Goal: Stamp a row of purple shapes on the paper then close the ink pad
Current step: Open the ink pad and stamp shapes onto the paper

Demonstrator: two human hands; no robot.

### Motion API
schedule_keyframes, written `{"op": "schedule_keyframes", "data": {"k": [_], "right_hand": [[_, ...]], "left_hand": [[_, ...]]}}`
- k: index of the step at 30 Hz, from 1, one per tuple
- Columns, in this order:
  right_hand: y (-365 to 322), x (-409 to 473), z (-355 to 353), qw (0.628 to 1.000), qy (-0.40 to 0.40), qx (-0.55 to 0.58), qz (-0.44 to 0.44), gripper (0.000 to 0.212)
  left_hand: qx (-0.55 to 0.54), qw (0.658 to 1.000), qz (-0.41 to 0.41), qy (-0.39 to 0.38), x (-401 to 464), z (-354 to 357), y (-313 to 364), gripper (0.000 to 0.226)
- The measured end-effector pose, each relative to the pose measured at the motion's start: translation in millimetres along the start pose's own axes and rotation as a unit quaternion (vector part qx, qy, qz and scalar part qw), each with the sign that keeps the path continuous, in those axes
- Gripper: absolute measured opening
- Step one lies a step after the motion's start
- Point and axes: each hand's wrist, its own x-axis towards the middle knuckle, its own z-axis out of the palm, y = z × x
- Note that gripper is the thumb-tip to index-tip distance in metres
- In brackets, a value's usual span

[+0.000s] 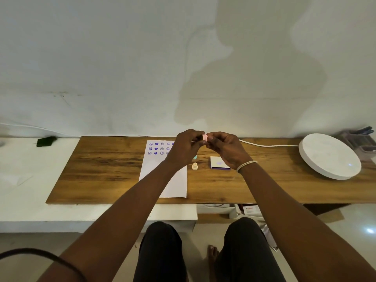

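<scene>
A white paper lies on the wooden board, with three rows of purple smileys and hearts stamped along its far end. My left hand and my right hand meet above the paper's far right corner, both pinching a small pink stamp between the fingertips. The ink pad sits right of the paper, partly under my right wrist, showing a pale face with a purple smudge; whether its lid is on I cannot tell. A small cream stamp stands between paper and pad. A teal object peeks out below my left hand.
The wooden board rests on a white ledge against a white wall. A round white disc lies at the board's right end, with a white cable running to it. A clear pen holder stands far right. A dark object lies at left.
</scene>
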Motion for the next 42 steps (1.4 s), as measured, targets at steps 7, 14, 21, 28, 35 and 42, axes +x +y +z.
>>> {"op": "schedule_keyframes", "data": {"k": [7,14,21,28,35,42], "right_hand": [[-6.3,-1.2,-13.7,0.996,0.015,-0.081,-0.02,0.021],[18.6,15.5,-23.3,0.939,0.066,-0.33,-0.074,0.016],[47.3,34.2,-22.1,0.829,0.039,-0.536,-0.155,0.014],[75.1,52.0,-25.7,0.8,0.001,-0.588,-0.119,0.019],[101.4,65.0,-26.0,0.799,-0.01,-0.594,-0.092,0.024],[125.7,73.1,-31.7,0.83,0.007,-0.553,-0.072,0.028]], "left_hand": [[0.009,0.997,-0.072,-0.03,3.0,-8.6,-22.1,0.032],[0.184,0.982,-0.002,-0.037,7.8,-4.2,-58.0,0.035],[0.34,0.935,0.049,-0.091,25.1,7.9,-82.3,0.029],[0.336,0.931,-0.025,-0.137,18.1,37.3,-125.0,0.035],[0.322,0.934,-0.043,-0.152,17.2,55.1,-152.6,0.032],[0.24,0.958,-0.08,-0.136,10.3,77.5,-175.5,0.035]]}}
